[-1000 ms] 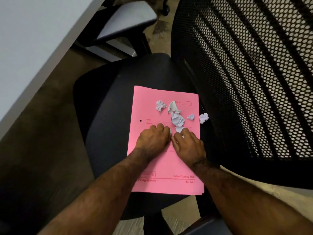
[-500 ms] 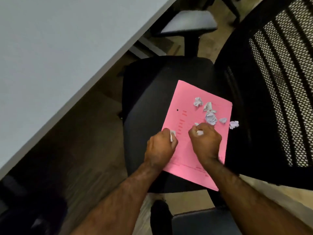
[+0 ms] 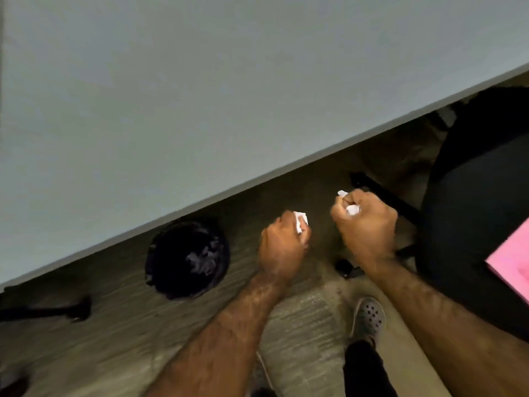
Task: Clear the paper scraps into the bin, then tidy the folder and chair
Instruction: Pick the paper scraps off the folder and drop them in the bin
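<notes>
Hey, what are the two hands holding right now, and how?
Each fist is closed around crumpled paper scraps: left hand, right hand; white bits poke out by the thumbs.

Left hand [image 3: 282, 242] and right hand [image 3: 365, 224] — both fisted, forearms extended forward, side by side.

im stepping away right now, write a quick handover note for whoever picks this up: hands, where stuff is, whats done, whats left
Left hand: closed in a fist around white paper scraps, held above the floor, to the right of the bin.
Right hand: also a fist, with more scraps poking out, further right, near the chair.
Bin: black, lined, on the floor half under the desk edge, some crumpled paper already inside.
Folder: pink, only a corner visible on the chair seat.
Done: two handfuls picked up.
Left: drop both into the bin, check the folder and seat for remaining scraps (out of view), then tidy folder and chair.
</notes>
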A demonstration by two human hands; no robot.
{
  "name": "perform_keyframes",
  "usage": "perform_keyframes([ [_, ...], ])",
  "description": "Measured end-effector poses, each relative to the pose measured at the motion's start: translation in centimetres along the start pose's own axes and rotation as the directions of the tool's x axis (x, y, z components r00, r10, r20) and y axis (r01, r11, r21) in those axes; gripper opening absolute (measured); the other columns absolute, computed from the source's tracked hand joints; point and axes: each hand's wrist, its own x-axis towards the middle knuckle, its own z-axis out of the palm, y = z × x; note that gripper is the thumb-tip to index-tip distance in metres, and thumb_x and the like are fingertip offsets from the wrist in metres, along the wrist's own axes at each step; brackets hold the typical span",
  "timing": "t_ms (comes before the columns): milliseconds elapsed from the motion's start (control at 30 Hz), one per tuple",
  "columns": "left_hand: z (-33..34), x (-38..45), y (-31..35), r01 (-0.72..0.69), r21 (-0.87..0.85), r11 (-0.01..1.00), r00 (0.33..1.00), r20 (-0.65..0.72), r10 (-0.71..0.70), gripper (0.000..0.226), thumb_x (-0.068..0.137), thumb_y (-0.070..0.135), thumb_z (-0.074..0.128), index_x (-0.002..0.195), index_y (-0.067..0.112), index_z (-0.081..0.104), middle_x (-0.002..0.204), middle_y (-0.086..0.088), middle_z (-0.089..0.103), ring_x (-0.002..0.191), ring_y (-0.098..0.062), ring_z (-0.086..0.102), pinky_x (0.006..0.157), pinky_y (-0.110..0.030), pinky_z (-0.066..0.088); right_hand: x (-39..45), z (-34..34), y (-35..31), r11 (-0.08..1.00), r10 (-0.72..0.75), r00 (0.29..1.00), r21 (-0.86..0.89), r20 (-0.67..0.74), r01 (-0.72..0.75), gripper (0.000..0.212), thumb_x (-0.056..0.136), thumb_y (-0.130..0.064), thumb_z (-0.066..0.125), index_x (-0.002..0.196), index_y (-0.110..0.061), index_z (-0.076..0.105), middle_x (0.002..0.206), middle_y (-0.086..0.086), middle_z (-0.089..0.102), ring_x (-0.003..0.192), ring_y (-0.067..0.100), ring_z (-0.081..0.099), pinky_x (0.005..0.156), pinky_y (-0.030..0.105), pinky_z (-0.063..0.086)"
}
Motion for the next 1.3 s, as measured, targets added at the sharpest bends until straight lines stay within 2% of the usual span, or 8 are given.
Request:
perform_keyframes([
  [233,-3.5,-4.2,-20.4,0.238,0.135,0.962,0.952,-0.229,-0.203,0.027,0.094,0.029,0.051,0.088,0.009,0.068,0.082,-0.014,0.072,0.076,-0.031,0.068,0.068,-0.036,0.051,-10.2,18.2,-4.4,0.993,-0.104,0.932,0.097,0.346,0.075,0.004,0.075,-0.014,0.075,0.076,-0.013,0.071,0.076,0.009,0.070,0.068,0.016,0.061,0.065,0.032,0.053],
  [367,-2.7,-4.9,-29.5,0.484,0.028,0.875,0.817,-0.372,-0.441,0.029,0.092,0.032,0.052,0.098,0.006,0.066,0.092,-0.017,0.072,0.086,-0.036,0.067,0.075,-0.036,0.052,-14.5,28.4,-3.8,0.969,-0.238,0.772,0.193,0.589,0.152,0.013,0.084,-0.025,0.067,0.072,-0.019,0.066,0.068,0.004,0.063,0.066,0.021,0.060,0.060,0.031,0.044],
  [500,-1.0,-4.5,-36.9,0.579,0.033,0.815,0.745,-0.428,-0.512,0.033,0.091,0.033,0.052,0.100,0.003,0.061,0.092,-0.022,0.070,0.086,-0.041,0.066,0.068,-0.040,0.050,-16.6,36.4,-2.9,0.906,-0.418,0.624,0.249,0.661,0.343,0.030,0.088,-0.040,0.056,0.067,-0.019,0.059,0.070,0.010,0.066,0.067,0.027,0.062,0.058,0.029,0.042],
  [633,1.2,-4.1,-41.0,0.520,-0.017,0.854,0.680,-0.597,-0.425,0.034,0.096,0.029,0.050,0.088,-0.002,0.062,0.078,-0.026,0.068,0.071,-0.045,0.065,0.057,-0.038,0.045,-17.4,42.6,-1.3,0.807,-0.575,0.622,0.240,0.531,0.540,0.058,0.089,-0.060,0.041,0.057,-0.013,0.054,0.056,0.007,0.062,0.054,0.022,0.058,0.051,0.029,0.039],
  [767,3.1,-2.9,-44.0,0.562,-0.059,0.825,0.697,-0.503,-0.511,0.040,0.100,0.032,0.039,0.112,-0.001,0.057,0.117,-0.029,0.060,0.109,-0.045,0.056,0.086,-0.047,0.045,-17.9,47.3,1.4,0.876,-0.403,0.495,0.168,0.770,0.453,0.083,0.082,-0.079,0.012,0.103,-0.021,0.067,0.105,0.007,0.070,0.100,0.023,0.063,0.089,0.033,0.048],
  [833,4.2,-3.4,-45.4,0.616,0.046,0.787,0.761,-0.294,-0.578,0.051,0.100,0.036,0.031,0.141,0.007,0.036,0.152,-0.021,0.031,0.141,-0.037,0.026,0.113,-0.052,0.025,-18.4,48.0,3.0,0.867,-0.315,0.383,0.100,0.868,0.488,0.073,0.086,-0.073,0.016,0.135,-0.029,0.048,0.139,0.012,0.050,0.129,0.032,0.046,0.107,0.045,0.036],
  [967,4.9,-5.7,-45.4,0.634,0.141,0.760,0.767,-0.238,-0.596,0.056,0.101,0.041,0.016,0.153,0.022,0.007,0.162,0.001,-0.004,0.148,-0.021,-0.008,0.120,-0.046,-0.001,-19.0,45.4,3.6,0.742,-0.295,0.295,0.024,0.909,0.670,0.069,0.089,-0.068,0.012,0.148,-0.034,0.023,0.159,0.008,0.020,0.146,0.032,0.015,0.115,0.056,0.019],
  [1300,-3.5,-11.1,-33.4,0.496,0.283,0.821,0.868,-0.190,-0.459,0.055,0.100,0.039,0.021,0.147,0.015,0.032,0.157,-0.006,0.027,0.146,-0.027,0.020,0.116,-0.048,0.021,-19.2,28.1,-4.4,0.812,-0.307,0.371,0.038,0.876,0.582,0.061,0.095,-0.058,0.020,0.138,-0.025,0.047,0.143,0.012,0.049,0.132,0.034,0.042,0.109,0.045,0.031],
])
